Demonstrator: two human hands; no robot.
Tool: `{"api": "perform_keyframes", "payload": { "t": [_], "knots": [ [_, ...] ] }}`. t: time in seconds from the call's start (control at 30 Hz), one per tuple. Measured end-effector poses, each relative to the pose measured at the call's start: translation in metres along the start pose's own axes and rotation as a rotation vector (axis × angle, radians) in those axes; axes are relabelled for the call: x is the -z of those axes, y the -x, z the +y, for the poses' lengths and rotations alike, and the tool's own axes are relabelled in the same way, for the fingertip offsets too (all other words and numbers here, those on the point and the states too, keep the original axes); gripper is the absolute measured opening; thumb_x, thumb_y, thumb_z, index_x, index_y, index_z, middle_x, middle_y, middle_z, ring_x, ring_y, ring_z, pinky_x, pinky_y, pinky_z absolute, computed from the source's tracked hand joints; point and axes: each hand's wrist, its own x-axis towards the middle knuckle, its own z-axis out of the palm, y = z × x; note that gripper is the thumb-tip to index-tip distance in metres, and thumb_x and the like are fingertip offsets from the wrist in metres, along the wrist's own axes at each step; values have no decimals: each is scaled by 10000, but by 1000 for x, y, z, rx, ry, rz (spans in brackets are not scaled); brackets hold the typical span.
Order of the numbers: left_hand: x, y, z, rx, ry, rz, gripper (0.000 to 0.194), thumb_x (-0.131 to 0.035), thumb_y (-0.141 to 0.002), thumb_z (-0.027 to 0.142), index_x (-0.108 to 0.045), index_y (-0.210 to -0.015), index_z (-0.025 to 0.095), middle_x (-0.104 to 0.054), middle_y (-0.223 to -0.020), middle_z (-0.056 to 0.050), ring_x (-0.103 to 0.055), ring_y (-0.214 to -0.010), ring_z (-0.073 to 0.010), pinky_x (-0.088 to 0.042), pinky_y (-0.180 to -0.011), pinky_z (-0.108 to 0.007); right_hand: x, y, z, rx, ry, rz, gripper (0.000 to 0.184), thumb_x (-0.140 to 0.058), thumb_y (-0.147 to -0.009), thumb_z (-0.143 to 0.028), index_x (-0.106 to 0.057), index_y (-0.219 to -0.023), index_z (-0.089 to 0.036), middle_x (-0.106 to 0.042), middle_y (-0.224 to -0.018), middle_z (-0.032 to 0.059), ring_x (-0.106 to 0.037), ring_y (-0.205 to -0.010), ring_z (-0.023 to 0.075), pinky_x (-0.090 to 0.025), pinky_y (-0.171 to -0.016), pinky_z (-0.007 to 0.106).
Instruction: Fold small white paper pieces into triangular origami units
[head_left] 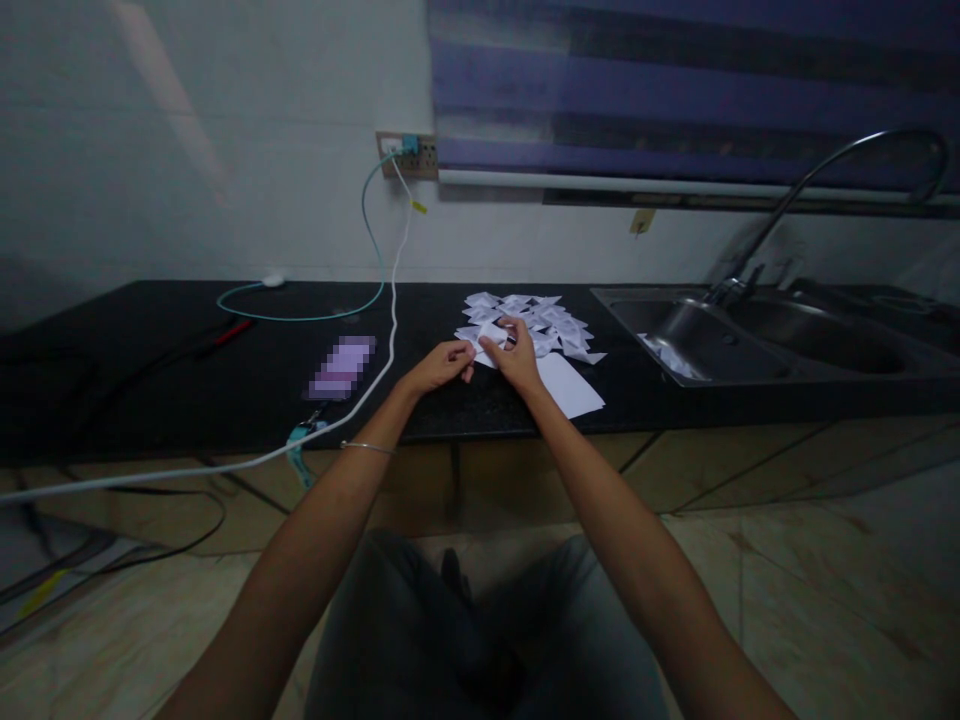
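Both hands meet over the dark countertop [427,415] at a small piece of folded white paper [491,333]. My right hand [517,355] is closed on it, thumb in front and fingers behind. My left hand [444,366] pinches the paper's left corner, its other fingers curled. Just behind the hands spreads a pile of folded white paper pieces [555,322] with pointed corners. Flat sheets of white paper [570,388] lie beside my right wrist, partly covered by it.
To the right is a steel sink [679,350] with a tall curved faucet [795,190]. On the left lies a pixelated purple phone-like object [341,367]. A white cable [393,310] runs from the wall outlet [407,155] across the counter and over its front edge.
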Motion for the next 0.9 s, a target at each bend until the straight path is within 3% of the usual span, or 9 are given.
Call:
{"api": "perform_keyframes", "payload": {
  "t": [0.1, 0.2, 0.33, 0.57, 0.73, 0.9],
  "knots": [
    [1, 0, 2, -3, -10, 20, 441, -530, -922, 556, -530, -713, 168, -600, -599, 2, -550, -563, -110, -433, -599, -222, 0, 0, 3, -160, -177, -61, 929, -829, -620, -572, -362, -1355, -249, -677, -1070, 79, -672, -894, 231, -556, -780, 380],
    [0, 0, -1, -18, -8, 20, 431, -523, -924, 547, -531, -718, 168, -587, -591, 9, -536, -556, -107, -418, -589, -218, 1, 0, 6, -248, -222, -86, 1027, -875, -568, -525, -339, -1397, -240, -691, -1055, 84, -680, -879, 239, -573, -776, 387],
    [0, -1, -5, -25, -7, -16, 426, -512, -932, 546, -546, -741, 167, -591, -601, 8, -544, -569, -110, -408, -590, -217, 2, -3, 13, -220, -125, -103, 901, -874, -592, -498, -460, -1345, -225, -692, -938, 64, -664, -817, 241, -572, -709, 373],
    [2, 0, -2, -13, 27, -14, 467, -533, -907, 593, -522, -706, 172, -591, -592, 2, -553, -574, -115, -427, -615, -227, 2, -7, 19, -174, -91, -65, 569, -736, -764, -561, -591, -1183, -205, -668, -772, 33, -624, -678, 193, -521, -596, 319],
    [2, -1, -3, 2, 89, -3, 515, -575, -861, 663, -517, -714, 174, -591, -576, 4, -557, -561, -118, -431, -605, -229, 3, -5, 13, -168, -78, -75, 509, -661, -802, -619, -643, -1055, -177, -642, -708, 25, -606, -652, 182, -490, -576, 298],
    [3, 1, -2, 37, 151, 13, 518, -617, -830, 669, -535, -736, 165, -602, -576, 3, -567, -553, -116, -422, -593, -223, 8, -5, 6, -130, 17, -146, 511, -552, -848, -676, -639, -750, -182, -581, -600, 24, -582, -635, 192, -422, -532, 286]
  ]
}}
